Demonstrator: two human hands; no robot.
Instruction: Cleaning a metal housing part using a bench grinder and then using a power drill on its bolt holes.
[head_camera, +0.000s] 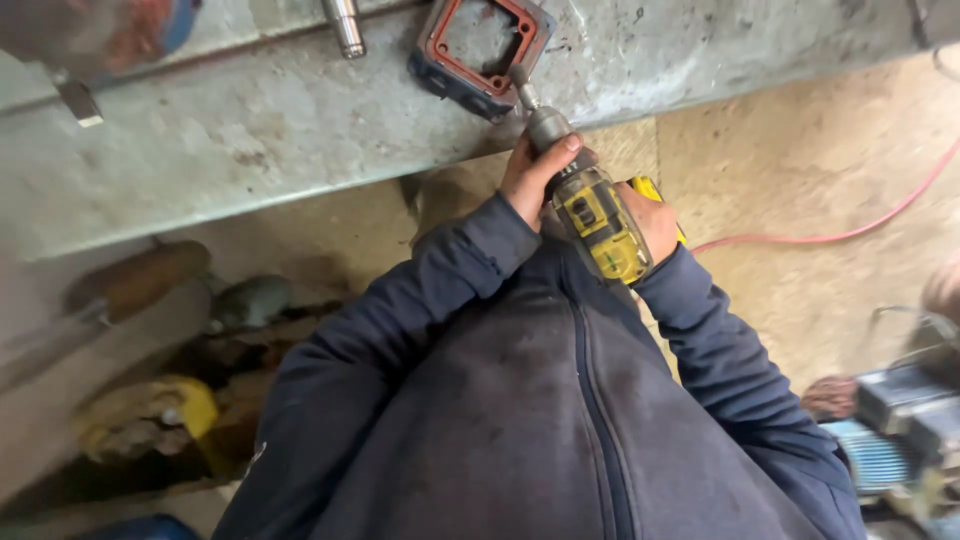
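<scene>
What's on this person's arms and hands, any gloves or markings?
No gloves: both the left hand and the right hand are bare. Both arms are in long dark navy sleeves of a zip-front jacket, with plain cuffs reaching the wrists. The fabric looks dusty and scuffed. No watch, rings or markings visible.

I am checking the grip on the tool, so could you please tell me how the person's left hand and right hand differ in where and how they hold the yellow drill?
The left hand wraps the grey chuck end of the yellow drill, near the square red-gasketed frame; the right hand sits further back on the body. The left hand's thumb and fingers show plainly; the right hand is partly hidden behind the drill. Both wear dark blue sleeves and grip the same drill.
</scene>
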